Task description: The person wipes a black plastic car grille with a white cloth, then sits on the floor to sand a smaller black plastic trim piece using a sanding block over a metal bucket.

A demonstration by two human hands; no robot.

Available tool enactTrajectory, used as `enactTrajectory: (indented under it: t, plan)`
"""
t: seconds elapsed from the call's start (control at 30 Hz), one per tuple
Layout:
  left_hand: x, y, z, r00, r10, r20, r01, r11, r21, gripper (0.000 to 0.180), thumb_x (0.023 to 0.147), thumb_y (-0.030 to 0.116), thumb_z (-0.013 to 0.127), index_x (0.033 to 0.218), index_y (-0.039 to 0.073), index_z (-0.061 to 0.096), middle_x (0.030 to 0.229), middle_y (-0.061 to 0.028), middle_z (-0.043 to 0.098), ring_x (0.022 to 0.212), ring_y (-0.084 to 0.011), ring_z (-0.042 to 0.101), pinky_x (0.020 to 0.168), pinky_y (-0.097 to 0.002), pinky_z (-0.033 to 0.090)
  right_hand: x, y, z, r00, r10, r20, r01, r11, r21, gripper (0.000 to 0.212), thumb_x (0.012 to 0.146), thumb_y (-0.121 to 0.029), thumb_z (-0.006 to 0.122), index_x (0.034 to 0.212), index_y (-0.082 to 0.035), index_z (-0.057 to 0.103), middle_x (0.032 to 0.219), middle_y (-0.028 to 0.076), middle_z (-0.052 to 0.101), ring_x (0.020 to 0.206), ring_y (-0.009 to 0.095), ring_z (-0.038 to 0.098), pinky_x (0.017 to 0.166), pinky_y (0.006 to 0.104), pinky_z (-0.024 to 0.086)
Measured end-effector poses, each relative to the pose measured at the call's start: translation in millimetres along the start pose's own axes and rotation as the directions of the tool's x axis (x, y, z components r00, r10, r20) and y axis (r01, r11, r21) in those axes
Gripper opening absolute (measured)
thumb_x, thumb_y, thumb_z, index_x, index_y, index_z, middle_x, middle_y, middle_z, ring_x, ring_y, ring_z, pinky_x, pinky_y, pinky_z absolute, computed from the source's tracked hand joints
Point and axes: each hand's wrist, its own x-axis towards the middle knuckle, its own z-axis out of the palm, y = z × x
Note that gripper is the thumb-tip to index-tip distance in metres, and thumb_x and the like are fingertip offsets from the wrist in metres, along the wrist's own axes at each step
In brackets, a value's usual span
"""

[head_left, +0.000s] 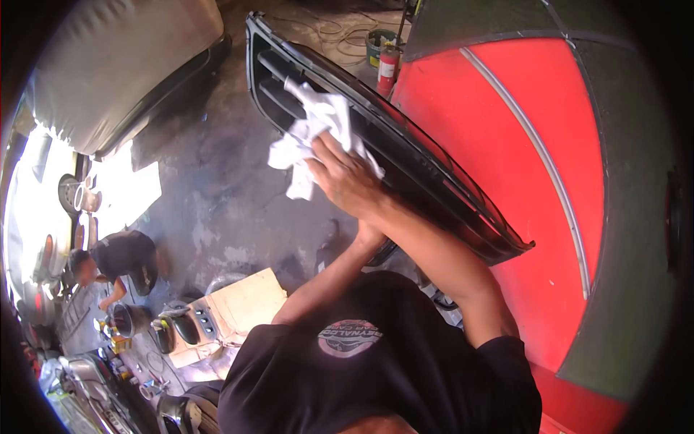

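Note:
A long black car grille [426,170] with slats stretches diagonally in front of me, from the upper left down to the right. My right hand [347,177] presses a crumpled white cloth [307,141] against its slatted face, fingers bent over the fabric. Part of the cloth hangs past the grille's near edge. My left hand [371,233] is below the right wrist, close to the grille's near edge. The right forearm crosses in front of it and its fingers are hidden, so whether it grips the grille does not show.
At right stands a red panel [499,130] with a silver strip and dark green surround. Beyond the grille are a fire extinguisher [387,69] and a bucket [377,47]. A covered vehicle [130,58] is upper left. Lower left, a person [126,257] bends beside cardboard [249,300] holding dark parts.

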Motion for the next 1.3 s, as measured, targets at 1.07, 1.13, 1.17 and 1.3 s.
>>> enactTrajectory:
  t: [1.07, 1.13, 1.17, 1.3]
  plan:
    - [64.1, 216.7, -68.4, 0.953, 0.174, -0.248, -0.220, 0.960, -0.171, 0.050, 0.103, 0.036, 0.068, 0.138, 0.002, 0.058, 0.124, -0.0139, 0.069, 0.109, -0.0263, 0.070, 0.090, -0.0402, 0.059, -102.7, 9.0, -205.2, 0.795, 0.592, -0.134, -0.365, 0.643, 0.673, 0.030, 0.083, -0.004, 0.047, 0.100, 0.010, 0.067, 0.103, 0.023, 0.073, 0.087, 0.029, 0.072, 0.081, 0.0404, 0.059]
    - [66.6, 228.3, -65.3, 0.963, 0.194, -0.185, -0.240, 0.934, -0.267, 0.050, 0.103, 0.037, 0.068, 0.138, 0.002, 0.058, 0.124, -0.0139, 0.069, 0.109, -0.0264, 0.069, 0.091, -0.0404, 0.058, -76.5, 22.4, -205.8, 0.672, 0.732, -0.111, -0.389, 0.476, 0.789, 0.037, 0.089, 0.001, 0.041, 0.115, 0.009, 0.066, 0.109, 0.019, 0.073, 0.093, 0.023, 0.070, 0.084, 0.0358, 0.057]
    - [66.0, 233.3, -64.3, 0.967, 0.210, -0.146, -0.246, 0.920, -0.306, 0.051, 0.103, 0.038, 0.068, 0.138, 0.002, 0.058, 0.124, -0.0139, 0.069, 0.109, -0.0264, 0.069, 0.091, -0.0405, 0.058, -62.7, 28.9, -204.8, 0.604, 0.791, -0.095, -0.374, 0.387, 0.843, 0.042, 0.091, 0.004, 0.037, 0.123, 0.008, 0.065, 0.111, 0.017, 0.072, 0.096, 0.019, 0.069, 0.086, 0.0334, 0.056]
    - [73.6, 234.4, -44.3, 0.974, 0.226, 0.004, -0.204, 0.889, -0.410, 0.052, 0.102, 0.040, 0.068, 0.137, 0.002, 0.059, 0.124, -0.0139, 0.069, 0.109, -0.0265, 0.069, 0.092, -0.0409, 0.058, -12.4, 42.3, -171.7, 0.750, 0.654, -0.097, -0.393, 0.559, 0.730, 0.048, 0.091, 0.013, 0.041, 0.133, 0.006, 0.064, 0.128, 0.014, 0.069, 0.121, 0.019, 0.064, 0.107, 0.0313, 0.047]
